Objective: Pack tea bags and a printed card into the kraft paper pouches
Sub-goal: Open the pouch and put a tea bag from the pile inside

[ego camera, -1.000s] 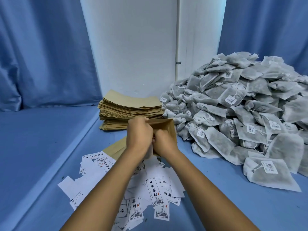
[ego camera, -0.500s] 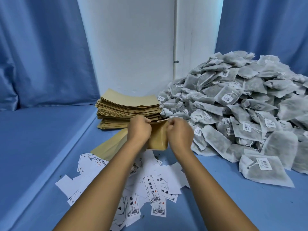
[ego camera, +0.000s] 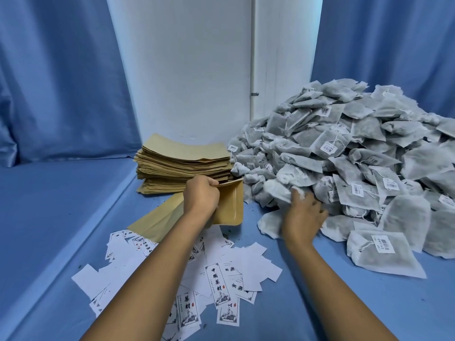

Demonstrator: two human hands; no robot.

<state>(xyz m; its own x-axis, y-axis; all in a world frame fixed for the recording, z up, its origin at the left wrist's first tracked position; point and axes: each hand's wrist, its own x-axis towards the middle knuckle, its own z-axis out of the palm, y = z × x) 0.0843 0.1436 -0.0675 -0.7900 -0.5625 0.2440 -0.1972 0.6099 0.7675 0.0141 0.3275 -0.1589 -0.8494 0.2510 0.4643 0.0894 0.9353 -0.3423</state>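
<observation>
Head view: left hand (ego camera: 200, 196) grips an unfilled pouch (ego camera: 230, 205) — right hand (ego camera: 304, 212), fingers spread, reaches the tea bags (ego camera: 344, 156); cards (ego camera: 219, 286) untouched.

Right hand (ego camera: 304, 215) motion-blurred against tea bag pile (ego camera: 357, 153), grip unclear; pile cut by right edge; left hand (ego camera: 200, 201) covers pouch (ego camera: 231, 205) mouth.
</observation>
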